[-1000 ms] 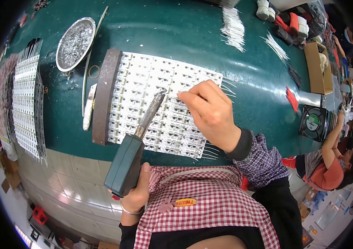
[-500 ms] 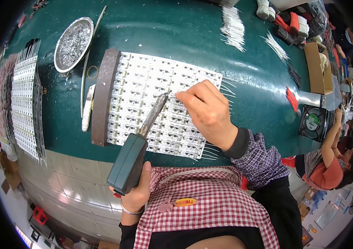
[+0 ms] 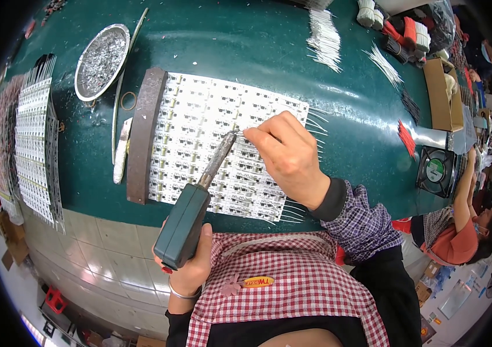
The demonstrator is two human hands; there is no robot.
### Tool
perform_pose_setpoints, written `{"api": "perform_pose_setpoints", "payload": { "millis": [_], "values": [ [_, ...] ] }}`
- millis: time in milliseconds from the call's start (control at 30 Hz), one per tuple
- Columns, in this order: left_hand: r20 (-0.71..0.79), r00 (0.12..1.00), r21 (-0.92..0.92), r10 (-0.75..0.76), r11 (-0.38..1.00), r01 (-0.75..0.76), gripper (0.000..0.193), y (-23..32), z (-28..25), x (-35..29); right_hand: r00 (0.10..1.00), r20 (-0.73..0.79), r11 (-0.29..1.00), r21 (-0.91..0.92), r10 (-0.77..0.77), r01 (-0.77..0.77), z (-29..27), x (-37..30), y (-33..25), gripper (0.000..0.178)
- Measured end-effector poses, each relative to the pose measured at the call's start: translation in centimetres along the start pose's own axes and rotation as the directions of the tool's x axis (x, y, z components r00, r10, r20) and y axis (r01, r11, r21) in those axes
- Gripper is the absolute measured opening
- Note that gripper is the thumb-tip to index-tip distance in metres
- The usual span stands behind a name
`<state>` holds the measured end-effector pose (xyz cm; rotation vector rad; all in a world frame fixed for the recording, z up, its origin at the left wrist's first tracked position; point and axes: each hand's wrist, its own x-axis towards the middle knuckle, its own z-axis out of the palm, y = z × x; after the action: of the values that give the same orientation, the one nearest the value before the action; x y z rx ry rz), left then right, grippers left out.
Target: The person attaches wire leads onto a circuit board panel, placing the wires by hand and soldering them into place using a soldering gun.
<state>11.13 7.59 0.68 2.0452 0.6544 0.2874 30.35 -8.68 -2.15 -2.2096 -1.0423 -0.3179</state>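
Note:
My left hand (image 3: 195, 267) is wrapped round the dark green handle of a soldering iron (image 3: 181, 226). The iron slants up and to the right, its tip on or just above the middle of a white circuit board panel (image 3: 200, 92). Beside that tip, my right hand (image 3: 291, 156) pinches the end of what looks like a thin white wire, mostly hidden by the fingers. White wires (image 3: 319, 115) stick out past the panel's right edge, and more lie over its lower part. A brown bar (image 3: 146, 136) lies along the panel's left edge.
A metal bowl (image 3: 102, 63) of silvery scraps stands at the far left, next to a thin rod (image 3: 136, 37). Wired panels (image 3: 35, 144) sit at the left edge. White wire bundles (image 3: 324, 40), red wires (image 3: 406, 139), a cardboard box (image 3: 441, 95) and a fan (image 3: 435, 170) are right; another person (image 3: 460, 231) works beyond.
The soldering iron's handle and my left hand have shifted slightly right and up. Its tip stays almost in place beside my right fingers, which have barely moved.

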Motion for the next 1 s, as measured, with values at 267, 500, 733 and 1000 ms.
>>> {"api": "perform_pose_setpoints", "payload": {
  "millis": [267, 500, 733, 1000],
  "values": [
    [0.033, 0.999, -0.135, -0.025, 0.99, 0.03, 0.033, 0.3, -0.1, -0.5, 1.0, -0.002, 1.0, -0.006, -0.007, 0.007, 0.0, 0.0, 0.0, 0.024],
    [0.056, 0.998, -0.118, -0.033, 0.992, 0.04, 0.036, 0.0, -0.5, -0.6, 1.0, 0.016, 1.0, -0.011, -0.004, 0.004, -0.1, -0.1, 0.0, 0.025],
    [0.038, 0.999, -0.113, 0.022, 0.993, -0.017, 0.037, 0.8, -0.3, 0.0, 0.998, 0.062, 1.0, 0.009, 0.029, -0.029, -0.8, 0.0, -0.1, 0.025],
    [0.115, 0.988, -0.064, -0.1, 0.992, 0.108, 0.036, -0.4, -0.8, -0.8, 0.998, 0.054, 0.999, 0.021, 0.024, -0.025, -0.5, -0.1, -0.1, 0.025]
  ]
}}
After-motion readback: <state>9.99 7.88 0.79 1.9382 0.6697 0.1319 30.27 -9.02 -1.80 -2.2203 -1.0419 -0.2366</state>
